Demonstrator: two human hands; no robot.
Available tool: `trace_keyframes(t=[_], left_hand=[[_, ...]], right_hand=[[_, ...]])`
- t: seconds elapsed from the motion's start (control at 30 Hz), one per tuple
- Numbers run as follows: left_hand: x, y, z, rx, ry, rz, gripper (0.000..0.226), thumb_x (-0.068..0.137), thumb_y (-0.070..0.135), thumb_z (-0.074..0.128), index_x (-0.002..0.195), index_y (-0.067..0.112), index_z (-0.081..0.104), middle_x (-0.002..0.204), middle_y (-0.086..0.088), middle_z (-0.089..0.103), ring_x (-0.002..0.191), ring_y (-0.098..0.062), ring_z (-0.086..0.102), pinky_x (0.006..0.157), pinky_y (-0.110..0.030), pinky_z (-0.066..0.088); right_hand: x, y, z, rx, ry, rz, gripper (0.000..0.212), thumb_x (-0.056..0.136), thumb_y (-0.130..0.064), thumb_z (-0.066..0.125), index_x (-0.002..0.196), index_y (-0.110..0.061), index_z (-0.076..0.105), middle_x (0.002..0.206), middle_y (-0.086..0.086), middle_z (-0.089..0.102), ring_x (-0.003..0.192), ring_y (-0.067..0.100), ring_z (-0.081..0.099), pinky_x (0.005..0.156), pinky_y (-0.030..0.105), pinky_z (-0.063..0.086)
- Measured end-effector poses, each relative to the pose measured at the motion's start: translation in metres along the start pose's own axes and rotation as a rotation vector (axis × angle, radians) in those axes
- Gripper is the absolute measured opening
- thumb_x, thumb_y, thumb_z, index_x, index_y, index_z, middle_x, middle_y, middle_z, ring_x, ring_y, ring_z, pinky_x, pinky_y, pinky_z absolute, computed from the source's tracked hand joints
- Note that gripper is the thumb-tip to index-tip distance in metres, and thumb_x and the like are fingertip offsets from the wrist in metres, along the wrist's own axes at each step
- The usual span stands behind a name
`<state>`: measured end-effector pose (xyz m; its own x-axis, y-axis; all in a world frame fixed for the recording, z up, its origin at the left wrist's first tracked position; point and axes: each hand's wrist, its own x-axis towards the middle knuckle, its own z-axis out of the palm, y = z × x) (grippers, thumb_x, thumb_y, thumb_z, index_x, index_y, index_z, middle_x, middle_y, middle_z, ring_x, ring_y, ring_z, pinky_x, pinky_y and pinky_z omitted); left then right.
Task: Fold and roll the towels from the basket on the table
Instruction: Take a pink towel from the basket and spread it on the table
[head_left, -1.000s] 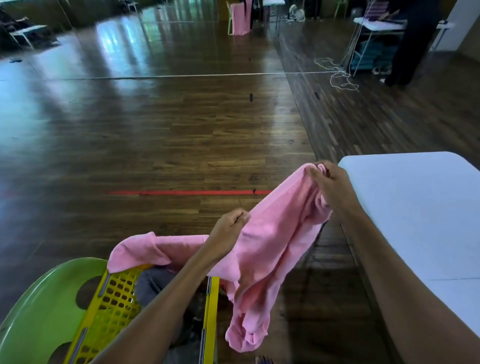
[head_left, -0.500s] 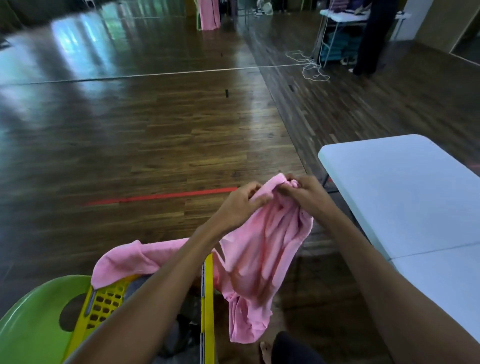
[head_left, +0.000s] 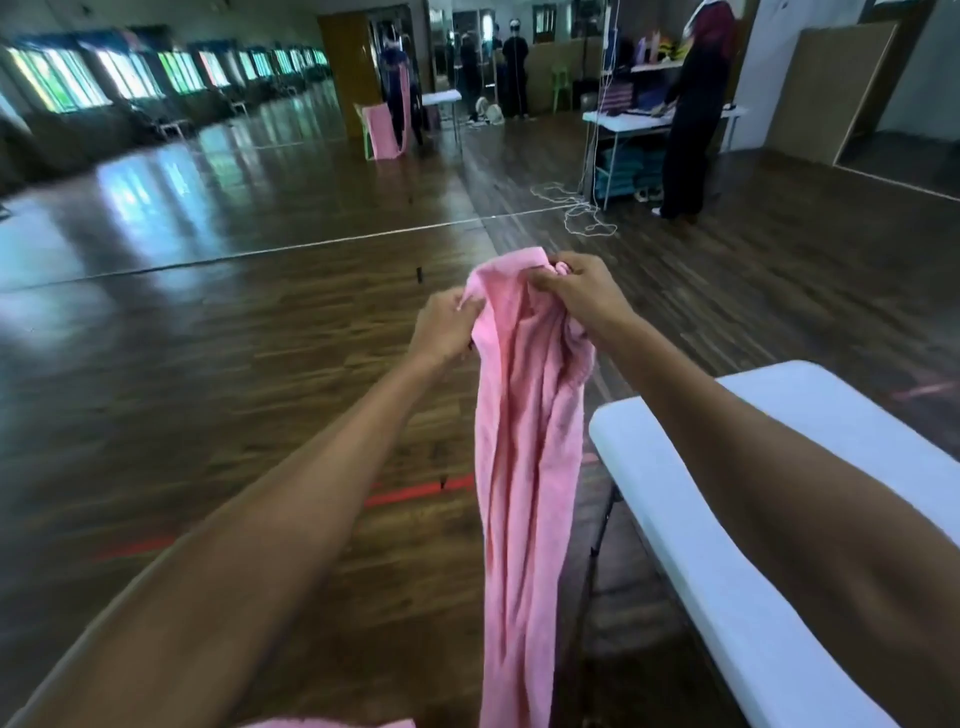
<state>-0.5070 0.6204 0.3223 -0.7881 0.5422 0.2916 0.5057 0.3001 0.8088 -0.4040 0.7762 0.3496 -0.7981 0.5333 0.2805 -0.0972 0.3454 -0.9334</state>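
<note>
Pink towel (head_left: 524, 441): held in mid-air, bunched lengthwise, hanging beside the white bench (head_left: 779, 519) and not lying on it. Its lower end runs out of view.

Left hand (head_left: 441, 327): grip closed, fingers pinching the top hem.

Right hand (head_left: 576, 296): grip closed round a gathered wad of the same hem, just beside the left.

Basket: not in view.

Judged step: opening the towel out before folding.

Recommendation: keep one corner pinched and run the other hand along the hem to the far corner. Draw it taut, then lay it flat on the bench.
</note>
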Motion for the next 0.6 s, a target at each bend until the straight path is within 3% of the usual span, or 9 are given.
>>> trace_keyframes(t=[0.1, 0.2, 0.3, 0.4, 0.47, 0.53, 0.6], left_hand=[[0.094, 0.033, 0.022, 0.0, 0.065, 0.006, 0.031, 0.079, 0.04, 0.045, 0.063, 0.016, 0.054, 0.055, -0.003, 0.055, 0.046, -0.013, 0.049, 0.054, -0.033, 0.04], [0.169, 0.055, 0.043, 0.025, 0.117, 0.032, 0.031, 0.079, 0.039, 0.044, 0.065, 0.014, 0.056, 0.059, 0.0, 0.055, 0.056, -0.017, 0.05, 0.059, -0.032, 0.037], [0.231, 0.071, 0.063, 0.079, 0.126, 0.041, 0.039, 0.083, 0.038, 0.043, 0.075, 0.004, 0.06, 0.071, -0.008, 0.059, 0.069, -0.02, 0.053, 0.062, -0.033, 0.036], [0.282, 0.082, 0.085, 0.102, 0.135, 0.049, 0.032, 0.086, 0.035, 0.045, 0.065, 0.013, 0.052, 0.071, -0.013, 0.059, 0.07, -0.03, 0.058, 0.061, -0.036, 0.038], [0.308, 0.086, 0.101, 0.124, 0.154, 0.05, 0.034, 0.093, 0.028, 0.049, 0.061, 0.015, 0.047, 0.074, -0.02, 0.062, 0.079, -0.038, 0.063, 0.064, -0.04, 0.043], [0.326, 0.085, 0.118, 0.176, 0.138, 0.058, 0.032, 0.095, 0.022, 0.048, 0.064, 0.014, 0.051, 0.082, -0.021, 0.066, 0.084, -0.039, 0.063, 0.069, -0.041, 0.048], [0.339, 0.077, 0.136, 0.227, 0.095, 0.06, 0.026, 0.093, 0.023, 0.046, 0.071, 0.016, 0.058, 0.089, -0.018, 0.069, 0.087, -0.037, 0.064, 0.074, -0.042, 0.049]], right_hand=[[0.094, -0.006, -0.03, 0.007, 0.003, -0.039, 0.018, 0.081, -0.016, 0.069, 0.088, 0.001, 0.071, 0.08, 0.016, 0.068, 0.072, 0.015, 0.057, 0.071, 0.036, 0.05], [0.174, -0.005, -0.058, -0.033, 0.014, -0.061, 0.025, 0.08, -0.022, 0.069, 0.088, 0.003, 0.069, 0.081, 0.02, 0.068, 0.071, 0.017, 0.057, 0.074, 0.043, 0.052], [0.238, 0.002, -0.084, -0.047, 0.031, -0.101, 0.023, 0.08, -0.021, 0.068, 0.086, 0.001, 0.069, 0.077, 0.014, 0.068, 0.07, 0.016, 0.058, 0.071, 0.041, 0.052], [0.289, 0.019, -0.113, -0.132, 0.065, -0.133, 0.02, 0.08, -0.025, 0.065, 0.084, -0.005, 0.07, 0.084, 0.016, 0.07, 0.071, 0.015, 0.058, 0.073, 0.041, 0.052], [0.316, 0.037, -0.136, -0.169, 0.075, -0.14, 0.02, 0.082, -0.025, 0.066, 0.082, -0.005, 0.069, 0.077, 0.013, 0.067, 0.07, 0.015, 0.056, 0.069, 0.038, 0.048], [0.333, 0.055, -0.158, -0.238, 0.056, -0.127, 0.025, 0.084, -0.028, 0.068, 0.082, -0.003, 0.067, 0.073, 0.007, 0.062, 0.071, 0.015, 0.053, 0.067, 0.034, 0.042], [0.345, 0.081, -0.185, -0.346, 0.035, -0.079, 0.029, 0.083, -0.034, 0.072, 0.094, -0.008, 0.069, 0.084, 0.003, 0.064, 0.079, 0.015, 0.056, 0.072, 0.032, 0.042]])
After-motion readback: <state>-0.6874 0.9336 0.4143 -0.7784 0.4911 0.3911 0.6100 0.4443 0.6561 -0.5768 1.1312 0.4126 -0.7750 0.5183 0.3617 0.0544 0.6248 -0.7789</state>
